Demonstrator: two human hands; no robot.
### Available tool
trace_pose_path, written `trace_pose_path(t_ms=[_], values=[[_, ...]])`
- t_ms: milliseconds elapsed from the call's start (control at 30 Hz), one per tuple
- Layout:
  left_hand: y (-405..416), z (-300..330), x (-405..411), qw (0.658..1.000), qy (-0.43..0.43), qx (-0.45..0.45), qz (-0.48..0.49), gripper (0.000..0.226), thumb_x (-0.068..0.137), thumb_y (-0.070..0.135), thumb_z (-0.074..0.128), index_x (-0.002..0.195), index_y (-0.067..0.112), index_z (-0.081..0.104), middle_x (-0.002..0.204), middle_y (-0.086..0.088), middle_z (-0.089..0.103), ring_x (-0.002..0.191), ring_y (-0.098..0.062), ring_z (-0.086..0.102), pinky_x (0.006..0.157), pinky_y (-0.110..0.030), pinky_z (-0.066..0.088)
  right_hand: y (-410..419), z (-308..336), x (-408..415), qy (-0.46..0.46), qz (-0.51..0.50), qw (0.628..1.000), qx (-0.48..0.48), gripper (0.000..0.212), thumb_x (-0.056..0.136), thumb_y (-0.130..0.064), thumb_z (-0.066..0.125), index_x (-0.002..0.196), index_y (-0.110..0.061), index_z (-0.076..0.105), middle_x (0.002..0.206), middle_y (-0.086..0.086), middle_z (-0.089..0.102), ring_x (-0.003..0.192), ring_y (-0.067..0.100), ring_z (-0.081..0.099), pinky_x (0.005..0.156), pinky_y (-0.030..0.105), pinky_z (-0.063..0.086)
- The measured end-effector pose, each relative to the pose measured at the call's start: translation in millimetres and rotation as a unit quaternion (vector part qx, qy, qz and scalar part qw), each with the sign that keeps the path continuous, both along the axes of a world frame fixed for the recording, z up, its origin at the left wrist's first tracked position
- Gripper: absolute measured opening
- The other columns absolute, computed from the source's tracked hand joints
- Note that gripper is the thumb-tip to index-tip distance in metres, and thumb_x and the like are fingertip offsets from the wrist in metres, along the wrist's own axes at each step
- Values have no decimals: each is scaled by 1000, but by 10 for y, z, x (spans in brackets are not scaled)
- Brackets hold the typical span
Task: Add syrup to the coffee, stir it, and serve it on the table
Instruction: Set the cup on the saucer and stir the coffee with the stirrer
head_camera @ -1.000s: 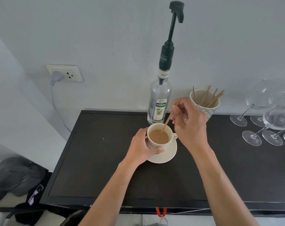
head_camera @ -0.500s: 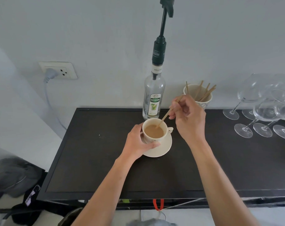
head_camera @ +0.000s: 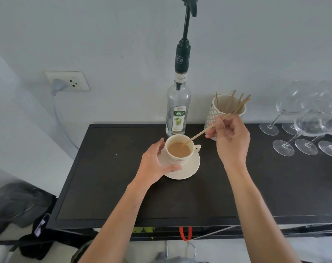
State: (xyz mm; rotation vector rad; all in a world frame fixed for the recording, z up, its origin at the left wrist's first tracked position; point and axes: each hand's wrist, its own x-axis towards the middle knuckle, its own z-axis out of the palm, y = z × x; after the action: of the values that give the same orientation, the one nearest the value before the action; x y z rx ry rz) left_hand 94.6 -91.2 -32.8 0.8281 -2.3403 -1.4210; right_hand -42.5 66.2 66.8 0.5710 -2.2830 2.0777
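**Stir stick in cup, both hands engaged**

Coffee cup (head_camera: 178, 151) sits on its saucer (head_camera: 188, 170) on the black desk (head_camera: 104, 177), just in front of the syrup bottle (head_camera: 178, 111). Left hand (head_camera: 154, 164) wraps the cup's left side, thumb on the front. Right hand (head_camera: 230, 138) pinches a wooden stir stick (head_camera: 203, 132), tilted, tip in the coffee. Stick holder (head_camera: 226, 111) behind the right hand; wine glasses (head_camera: 309, 122) far right.

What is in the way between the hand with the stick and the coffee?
Nothing visible. The right hand holds the wooden stirrer, whose tip already dips into the coffee; the cup is open-topped, steadied by the left hand.
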Motion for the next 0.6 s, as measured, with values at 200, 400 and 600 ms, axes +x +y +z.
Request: trace_pose_path(t_ms=[200, 400, 600], values=[[-46, 50, 262, 998, 1, -6, 61, 94, 66, 47, 89, 146, 24, 46, 144, 10, 52, 127, -2, 47, 107, -19, 37, -87, -131, -147, -171, -35, 979, -106, 12, 102, -6, 57, 90, -9, 61, 77, 12, 70, 62, 20, 71, 62, 34, 60], [-36, 156, 746, 973, 15, -40, 225, 46, 87, 41, 75, 129, 30, 60, 126, 16, 61, 106, 8, 53, 90, -4, 34, -408, -24, 50, -326, 83, 917, -214, 22, 103, 0, 53, 83, -9, 54, 64, 7, 66, 55, 17, 67, 57, 28, 58], [159, 294, 1602, 914, 14, -42, 404, 36, 93, 45, 65, 124, 26, 64, 115, 16, 66, 111, -1, 60, 99, -18, 42, -810, 110, 704, -424, 215, 855, -206, 18, 102, 0, 51, 88, -8, 58, 62, 6, 64, 51, 14, 63, 52, 25, 55]])
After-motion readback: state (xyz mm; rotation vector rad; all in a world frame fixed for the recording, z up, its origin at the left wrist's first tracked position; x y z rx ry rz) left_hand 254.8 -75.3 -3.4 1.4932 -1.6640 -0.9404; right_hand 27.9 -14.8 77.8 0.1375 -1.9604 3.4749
